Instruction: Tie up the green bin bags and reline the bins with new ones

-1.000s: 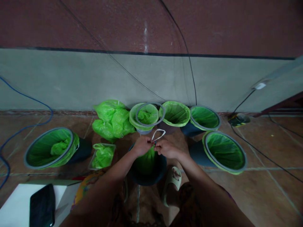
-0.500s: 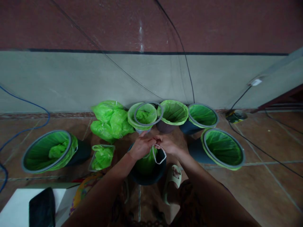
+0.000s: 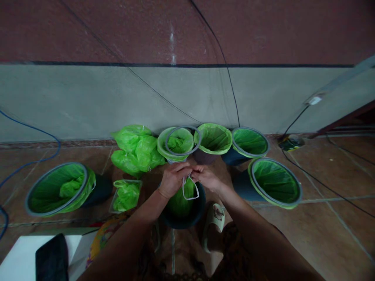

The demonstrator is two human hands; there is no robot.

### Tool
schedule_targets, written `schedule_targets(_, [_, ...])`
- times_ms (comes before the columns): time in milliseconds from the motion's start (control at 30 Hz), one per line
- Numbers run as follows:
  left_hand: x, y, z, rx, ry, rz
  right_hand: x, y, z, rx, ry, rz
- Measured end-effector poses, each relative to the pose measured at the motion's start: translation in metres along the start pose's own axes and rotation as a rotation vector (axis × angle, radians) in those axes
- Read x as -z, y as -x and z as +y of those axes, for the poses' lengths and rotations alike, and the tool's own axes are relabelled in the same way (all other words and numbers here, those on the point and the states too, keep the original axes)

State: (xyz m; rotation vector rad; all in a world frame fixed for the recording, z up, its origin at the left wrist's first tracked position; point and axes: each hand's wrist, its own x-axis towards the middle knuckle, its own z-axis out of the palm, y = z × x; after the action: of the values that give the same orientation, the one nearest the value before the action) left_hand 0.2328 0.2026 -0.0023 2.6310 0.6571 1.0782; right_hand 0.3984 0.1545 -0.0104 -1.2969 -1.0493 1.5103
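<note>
My left hand [image 3: 175, 180] and my right hand [image 3: 206, 178] meet over a dark blue bin [image 3: 184, 224] between my feet. Both are closed, pinching the top of a green garbage bag [image 3: 180, 201] that hangs down into this bin. A loop of its white drawstring [image 3: 191, 198] dangles below my fingers. The fingertips partly hide the gathered bag top. Just beyond my hands, a light bin [image 3: 159, 145] lined in green has a loose grey rim ring [image 3: 200, 139] resting across it.
Lined bins [image 3: 213, 138], [image 3: 250, 141] stand along the wall; a tilted bin [image 3: 275, 183] is at right, another [image 3: 101, 189] at left. Green bags [image 3: 136, 150] and a tray [image 3: 140, 191] with a bag lie left. A phone [image 3: 52, 255] rests on a white surface. Cables [image 3: 328, 187] cross the floor.
My hands have shifted slightly, still together at the bag top. The white drawstring loop has swung left and now hangs more directly below the fingers, and the bag shows more fully.
</note>
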Motion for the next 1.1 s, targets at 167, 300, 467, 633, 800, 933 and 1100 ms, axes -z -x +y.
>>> schedule_targets(167, [0.003,0.003,-0.004,0.175,0.116,-0.120,0.005,-0.003,-0.008,0.107,0.334,0.118])
schedule_targets(300, [0.001,0.006,-0.005,0.332,0.073,-0.233,0.007,0.001,-0.016,0.161,1.030,0.191])
schedule_targets(467, [0.000,0.005,-0.006,0.527,-0.115,-0.391,0.012,0.004,-0.010,-0.148,1.369,0.158])
schedule_targets(633, [-0.003,0.002,-0.014,0.847,0.067,-0.390,0.021,0.002,-0.006,-0.107,1.038,0.154])
schedule_targets(800, [-0.014,0.000,-0.008,1.219,0.844,-0.145,0.018,-0.005,0.002,-0.037,0.399,0.114])
schedule_targets(933, [-0.017,-0.001,0.002,1.320,1.154,-0.051,0.011,-0.004,-0.003,-0.117,0.231,0.077])
schedule_targets(1100, [-0.017,-0.001,0.001,1.343,1.157,0.053,0.011,-0.002,-0.011,-0.005,0.348,0.055])
